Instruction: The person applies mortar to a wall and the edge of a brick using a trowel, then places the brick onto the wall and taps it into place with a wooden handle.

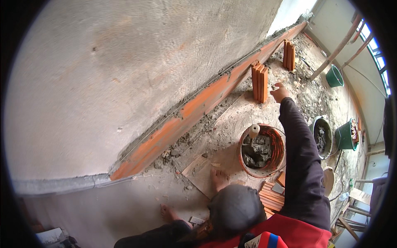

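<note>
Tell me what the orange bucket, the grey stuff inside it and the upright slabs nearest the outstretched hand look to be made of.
Orange bucket: likely plastic, judging by its thin coloured wall; grey smears hide much of the finish.
Grey stuff: apparently damp mortar or cement, rough, since it sits in clinging lumps.
Upright slabs: probably fired clay, matte, from their brick-orange colour.

The dark-sleeved right arm [301,165] extends nearly straight toward the far edge of the floor [231,118]. The bare right hand [281,92] has its fingers bent leftward, thumb parted. The right foot [220,180] rests ahead of the left foot [168,213].
</note>
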`<state>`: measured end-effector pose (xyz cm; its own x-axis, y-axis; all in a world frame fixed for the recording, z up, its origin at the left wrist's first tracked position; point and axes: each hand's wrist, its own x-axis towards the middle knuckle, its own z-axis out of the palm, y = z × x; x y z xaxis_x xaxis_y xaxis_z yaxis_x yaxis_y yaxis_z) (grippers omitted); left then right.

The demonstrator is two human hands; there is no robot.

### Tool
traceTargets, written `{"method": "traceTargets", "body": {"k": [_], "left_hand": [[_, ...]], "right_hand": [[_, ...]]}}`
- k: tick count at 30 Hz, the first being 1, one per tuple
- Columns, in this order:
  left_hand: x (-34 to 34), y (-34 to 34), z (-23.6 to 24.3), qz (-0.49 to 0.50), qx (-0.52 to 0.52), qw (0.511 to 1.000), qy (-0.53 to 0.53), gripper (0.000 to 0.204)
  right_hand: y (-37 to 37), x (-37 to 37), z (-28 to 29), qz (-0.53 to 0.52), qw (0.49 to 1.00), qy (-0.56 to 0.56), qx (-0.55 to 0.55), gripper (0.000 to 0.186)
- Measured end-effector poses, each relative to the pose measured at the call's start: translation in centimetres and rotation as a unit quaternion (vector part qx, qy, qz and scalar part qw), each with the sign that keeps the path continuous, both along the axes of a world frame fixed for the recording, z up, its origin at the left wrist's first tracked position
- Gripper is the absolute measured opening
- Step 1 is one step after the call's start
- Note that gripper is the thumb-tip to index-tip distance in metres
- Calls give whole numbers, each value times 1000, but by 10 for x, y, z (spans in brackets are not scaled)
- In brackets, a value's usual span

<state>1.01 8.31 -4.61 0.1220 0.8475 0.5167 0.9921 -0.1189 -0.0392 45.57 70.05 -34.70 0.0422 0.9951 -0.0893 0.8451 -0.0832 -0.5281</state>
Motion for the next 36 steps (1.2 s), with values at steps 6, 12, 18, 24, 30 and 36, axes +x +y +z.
{"method": "traceTargets", "body": {"k": [6, 12, 18, 24, 30, 36], "left_hand": [[6, 11, -90, 88, -258, 949, -158, 40], [19, 20, -115, 133, -280, 910, -276, 30], [25, 14, -102, 131, -246, 908, -314, 31], [20, -18, -95, 144, -228, 905, -330, 35], [17, -39, -86, 143, -203, 907, -339, 37], [19, -45, -77, 142, -205, 904, -348, 39]], "right_hand": [[-18, -33, 22, 217, 974, -58, 13, 32], [-158, -101, 123, 503, 863, -1, -44, 28], [-212, -101, 126, 512, 785, -328, -115, 21], [-194, -53, 116, 494, 656, -420, -386, 32], [-229, 57, 108, 368, 837, -241, -325, 53], [-267, 128, 150, 342, 862, -80, -365, 24]]}}
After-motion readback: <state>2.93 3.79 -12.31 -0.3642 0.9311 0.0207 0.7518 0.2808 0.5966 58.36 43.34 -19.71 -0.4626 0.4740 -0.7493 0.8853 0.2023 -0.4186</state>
